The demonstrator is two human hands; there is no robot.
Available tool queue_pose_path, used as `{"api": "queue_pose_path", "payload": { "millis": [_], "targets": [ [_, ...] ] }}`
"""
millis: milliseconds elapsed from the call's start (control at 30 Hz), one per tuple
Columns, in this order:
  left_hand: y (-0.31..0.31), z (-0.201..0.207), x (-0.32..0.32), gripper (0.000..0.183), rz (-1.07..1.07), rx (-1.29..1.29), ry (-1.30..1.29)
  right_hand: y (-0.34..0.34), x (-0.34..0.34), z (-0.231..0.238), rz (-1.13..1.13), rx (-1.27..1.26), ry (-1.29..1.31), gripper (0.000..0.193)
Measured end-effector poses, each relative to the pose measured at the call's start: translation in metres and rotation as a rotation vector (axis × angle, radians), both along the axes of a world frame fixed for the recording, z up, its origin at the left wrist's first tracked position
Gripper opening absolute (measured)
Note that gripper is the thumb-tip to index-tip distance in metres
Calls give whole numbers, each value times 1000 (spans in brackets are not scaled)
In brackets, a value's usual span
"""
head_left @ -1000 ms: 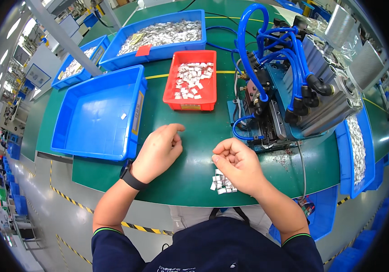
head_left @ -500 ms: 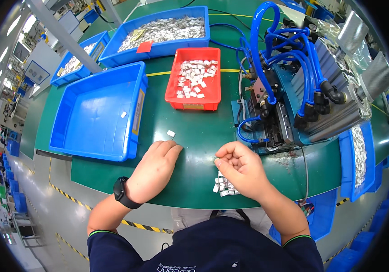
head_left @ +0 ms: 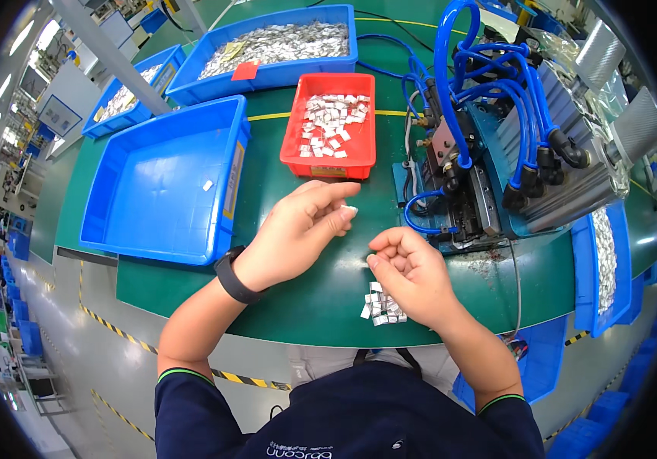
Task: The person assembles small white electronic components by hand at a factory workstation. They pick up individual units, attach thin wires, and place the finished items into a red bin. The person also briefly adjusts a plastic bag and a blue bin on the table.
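Observation:
My left hand (head_left: 290,233), with a dark watch band (head_left: 234,277) at the wrist, is over the middle of the green table. Its index finger stretches forward, and a small white rectangular piece (head_left: 350,209) shows at the thumb tip, pinched against the curled fingers. My right hand (head_left: 414,279) is closed, thumb against bent fingers; whatever is in it is hidden. Just beside and partly under that hand lies a cluster of small white pieces (head_left: 378,304) on the table. Beyond my left hand stands a red bin (head_left: 290,153) of similar white pieces.
At left, a large blue tray (head_left: 162,176) holds one white piece (head_left: 208,185). Behind are blue bins (head_left: 267,75) full of small parts. A machine (head_left: 489,176) with blue air hoses stands at right, beyond which is another blue bin (head_left: 625,260) of white parts.
My left hand has moved forward and right, now with a white piece at its thumb. The single piece on the table ahead of it no longer shows there. The right hand has barely moved.

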State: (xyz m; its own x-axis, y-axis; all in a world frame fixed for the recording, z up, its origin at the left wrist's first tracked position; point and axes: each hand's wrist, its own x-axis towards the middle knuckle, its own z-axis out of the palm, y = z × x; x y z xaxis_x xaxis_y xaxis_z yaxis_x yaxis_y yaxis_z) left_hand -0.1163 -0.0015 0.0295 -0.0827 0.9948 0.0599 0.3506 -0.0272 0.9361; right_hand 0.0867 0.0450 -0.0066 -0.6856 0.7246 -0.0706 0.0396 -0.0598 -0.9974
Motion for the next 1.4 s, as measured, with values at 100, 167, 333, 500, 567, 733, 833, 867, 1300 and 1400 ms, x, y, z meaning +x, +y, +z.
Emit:
{"api": "queue_pose_path", "payload": {
  "millis": [100, 167, 333, 500, 567, 733, 833, 867, 1300, 1400],
  "targets": [
    [-1, -9, 1, 27, -20, -94, -364, 2, -1, 0, -35, -29, 18, 29],
    [-5, -14, 0, 23, -54, -135, -533, 3, -2, 3, -30, -54, 37, 32],
    [-13, -16, 7, 17, -33, -134, -543, -2, -12, 4, -21, -61, 64, 30],
    [-20, -11, 5, 16, -118, -60, -272, 1, -9, 9, -73, 116, 2, 16],
    [-20, -9, 1, 15, -214, 155, 153, 0, -9, 11, -44, 280, -36, 15],
    [-23, -19, -6, 13, -56, 275, 275, -4, -5, 23, -99, 581, -109, 9],
    [-20, -30, -15, 11, -49, 356, 337, -9, -18, 53, -99, 737, -133, 14],
    [-20, -34, -18, 14, -71, 381, 357, -10, -28, 63, -83, 771, -132, 18],
    [-103, 19, -78, 16, 317, 628, 979, 65, -116, 33, 146, 1192, -795, 23],
    [-111, 6, -110, 16, 425, 635, 1021, 43, -98, 44, 214, 1163, -875, 26]
  ]
}}
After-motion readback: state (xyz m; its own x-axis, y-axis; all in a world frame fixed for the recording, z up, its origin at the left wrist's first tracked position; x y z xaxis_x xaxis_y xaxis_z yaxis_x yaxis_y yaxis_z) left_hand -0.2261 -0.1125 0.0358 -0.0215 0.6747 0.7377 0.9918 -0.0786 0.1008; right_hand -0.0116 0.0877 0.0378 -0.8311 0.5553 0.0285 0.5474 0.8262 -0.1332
